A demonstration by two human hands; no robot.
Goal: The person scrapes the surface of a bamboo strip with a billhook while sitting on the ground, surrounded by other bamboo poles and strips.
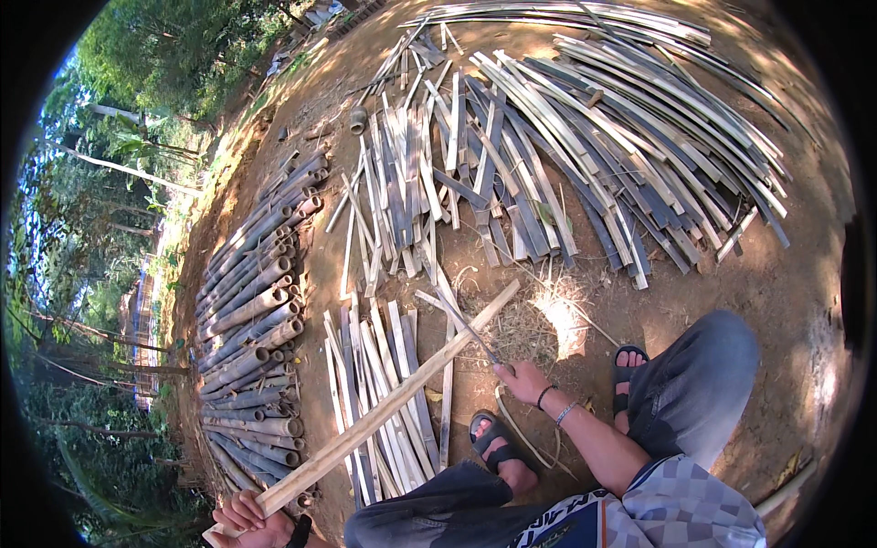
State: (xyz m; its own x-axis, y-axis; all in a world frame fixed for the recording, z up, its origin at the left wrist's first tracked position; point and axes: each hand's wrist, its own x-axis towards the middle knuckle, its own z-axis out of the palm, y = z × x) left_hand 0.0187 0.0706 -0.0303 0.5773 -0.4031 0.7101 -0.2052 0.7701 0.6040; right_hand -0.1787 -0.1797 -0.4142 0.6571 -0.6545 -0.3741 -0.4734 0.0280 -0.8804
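Pale bamboo strip (393,390), mostly right of the pole stack (242,327), likely unfinished: my left hand (243,517) grips its near end, right hand (523,382) holds a knife (481,342) across it. Loose strips (630,173) look split; stack unsplit.

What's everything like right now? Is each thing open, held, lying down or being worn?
Left hand: closed around the long strip's near end
Right hand: closed on the knife's handle
Long strip: held, slanting
Knife: held, blade crossing the long strip
Round poles: lying side by side, open-ended
Split strips: lying in loose piles
Sandals: worn
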